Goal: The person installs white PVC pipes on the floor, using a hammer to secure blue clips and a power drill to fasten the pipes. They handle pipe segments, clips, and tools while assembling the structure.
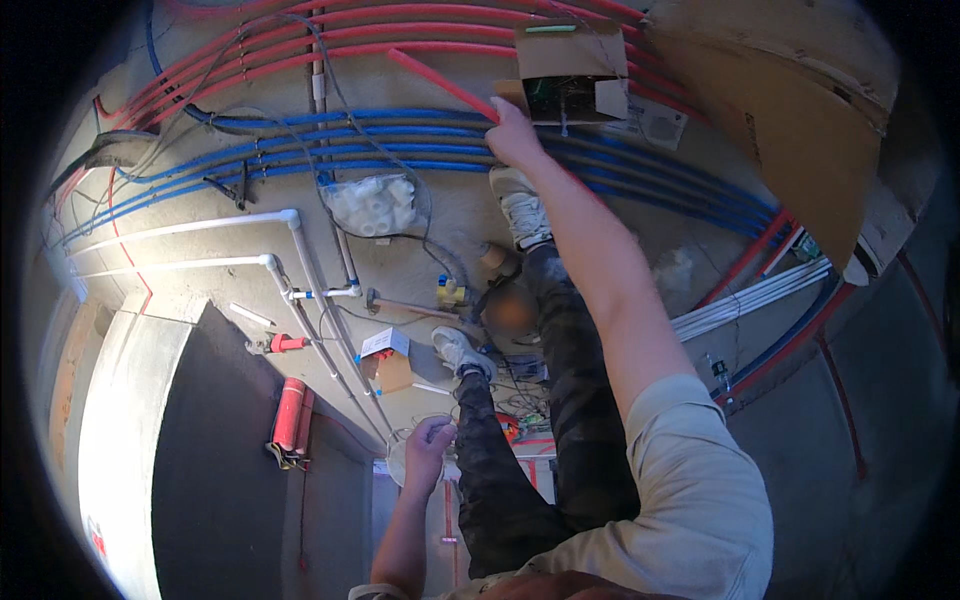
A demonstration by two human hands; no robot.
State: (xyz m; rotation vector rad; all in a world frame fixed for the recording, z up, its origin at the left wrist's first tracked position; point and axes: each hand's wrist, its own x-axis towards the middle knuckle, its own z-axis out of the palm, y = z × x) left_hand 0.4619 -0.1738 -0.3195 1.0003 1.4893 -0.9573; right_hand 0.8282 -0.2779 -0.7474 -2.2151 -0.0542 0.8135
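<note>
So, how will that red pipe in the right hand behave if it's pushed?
The red pipe is probably fairly stiff: its end juts out nearly straight beyond the right hand. It's likely light for its length, being slim and held one-handed. Laid down, it may roll, since it looks round.

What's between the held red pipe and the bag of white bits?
In the head view, blue pipes and a thin cable lie between the red pipe and bag.
</note>
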